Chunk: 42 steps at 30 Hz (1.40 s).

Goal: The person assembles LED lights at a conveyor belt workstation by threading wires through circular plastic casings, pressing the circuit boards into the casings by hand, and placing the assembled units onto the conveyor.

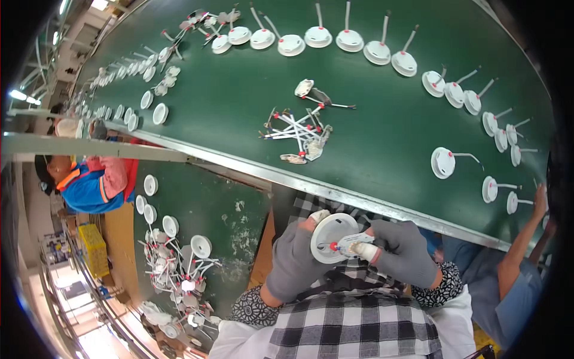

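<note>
With the dial centred on the held piece and twelve at the top of the view, as both grey-gloved hands meet just below the worktop's near edge, the left hand (297, 254) has its fingers closed on the rim of a white round cup (329, 232). The right hand (402, 250) pinches a small white insert (353, 240) over the cup's four o'clock side; a red bead (333, 246) shows beside it. Whether the insert is seated cannot be told, and any marking on it is too small to read.

The cup is smooth, shallow and plastic-looking. Loose wired parts (297, 133), with white leads and red beads, lie crossed in a pile between eleven and twelve. White disc fittings (318, 37), each with a lead, form a long arc from eleven to three; a single fitting (443, 163) lies at two.

The worktop (382, 122) is flat and green, with a metal edge strip (269, 173). Between eight and nine, a second green surface (230, 194), scuffed with pale patches, bears tangled parts (173, 269) and further cups (201, 246). A co-worker in blue and orange (92, 190) is between nine and ten; a yellow crate (92, 250) stands at nine. Another co-worker's bare forearm (521, 245) reaches in at three.
</note>
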### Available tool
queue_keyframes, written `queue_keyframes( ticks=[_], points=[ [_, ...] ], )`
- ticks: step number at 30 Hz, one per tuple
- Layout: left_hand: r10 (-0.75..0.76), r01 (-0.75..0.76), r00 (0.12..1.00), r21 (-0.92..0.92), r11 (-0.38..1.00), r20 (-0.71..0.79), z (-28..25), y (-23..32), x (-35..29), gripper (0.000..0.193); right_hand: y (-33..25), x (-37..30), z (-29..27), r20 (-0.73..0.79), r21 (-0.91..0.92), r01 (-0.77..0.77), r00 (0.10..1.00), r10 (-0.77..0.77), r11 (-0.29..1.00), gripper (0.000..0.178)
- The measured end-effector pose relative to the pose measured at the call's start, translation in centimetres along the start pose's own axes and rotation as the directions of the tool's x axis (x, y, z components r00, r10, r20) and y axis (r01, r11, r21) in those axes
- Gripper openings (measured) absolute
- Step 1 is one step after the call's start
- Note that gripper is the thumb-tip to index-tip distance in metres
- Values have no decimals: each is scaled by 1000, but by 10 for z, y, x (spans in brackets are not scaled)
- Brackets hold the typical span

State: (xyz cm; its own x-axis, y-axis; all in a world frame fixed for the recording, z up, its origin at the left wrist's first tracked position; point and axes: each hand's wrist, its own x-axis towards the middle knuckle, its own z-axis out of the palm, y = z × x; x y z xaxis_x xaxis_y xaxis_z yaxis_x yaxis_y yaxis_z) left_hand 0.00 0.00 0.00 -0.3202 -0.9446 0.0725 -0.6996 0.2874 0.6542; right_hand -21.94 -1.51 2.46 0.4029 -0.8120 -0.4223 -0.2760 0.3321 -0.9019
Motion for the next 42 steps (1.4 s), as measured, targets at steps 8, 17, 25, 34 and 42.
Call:
queue_keyframes(
  ticks=[8, 17, 25, 34, 42],
  points=[
    [54, -55, 998, -84, 995, -14, 25, 11, 2, 73, -1, -10, -15, 52, -257, 252, 968, -247, 933, 21],
    [80, -64, 993, -164, 984, 91, 22, 12, 1, 74, 3, -8, -9, 44, -409, 299, 950, -308, 862, 23],
    [1, 48, 981, -244, 969, 196, 20, 7, -3, 79, 14, -6, -3, 70, -493, 370, 919, -388, 787, 34],
    [60, 9, 964, -261, 965, 257, 23, 8, 8, 80, 23, 8, -8, 138, -113, 45, 990, -29, 993, 45],
    [154, -90, 953, -243, 966, 261, 25, 7, 15, 80, 31, 14, -8, 180, -9, -35, 983, 36, 999, 50]
  ],
)
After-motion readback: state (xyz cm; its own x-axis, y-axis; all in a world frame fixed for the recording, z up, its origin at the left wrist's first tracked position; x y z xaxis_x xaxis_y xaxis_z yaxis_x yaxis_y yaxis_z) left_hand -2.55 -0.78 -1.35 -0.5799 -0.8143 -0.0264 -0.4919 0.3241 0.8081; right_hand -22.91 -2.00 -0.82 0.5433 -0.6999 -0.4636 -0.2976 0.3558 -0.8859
